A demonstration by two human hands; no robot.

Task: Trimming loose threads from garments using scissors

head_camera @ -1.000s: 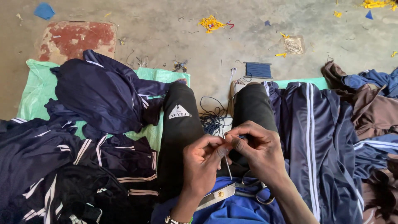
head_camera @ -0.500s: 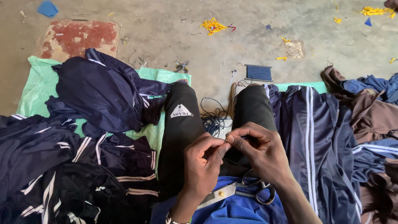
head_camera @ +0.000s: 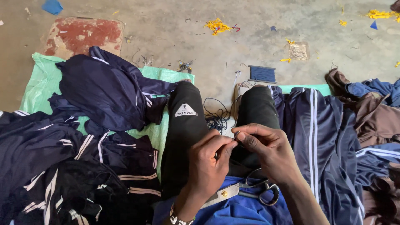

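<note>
**A needle pinched over the lap, thread close by**

A thin needle-like metal piece sits between the two hands, just above the person's black-trousered knees. It is too small to make out fully; I cannot tell whether thread already runs through it. I judge it light, stiff and slippery, a thing to be taken by the shaft with fingertips only, and easy to drop into the cloth below.

The left hand has thumb and forefinger pressed together at the lower end of the piece, the other fingers curled in. The right hand meets it from the other side, fingertips pinched close at the upper end, so both hands touch at that one spot.

Under the wrists a pair of scissors lies on blue cloth across the lap, blades shut, loops toward the right hand. Between the knees a tangle of dark thread rests on the floor, soft and limp, likely to snag. Beyond it stands a spool of blue thread on the concrete floor.

To the left, navy garments with white stripes are heaped on a green sheet; to the right, a striped navy garment spreads flat, brown and blue clothes beside it.
</note>
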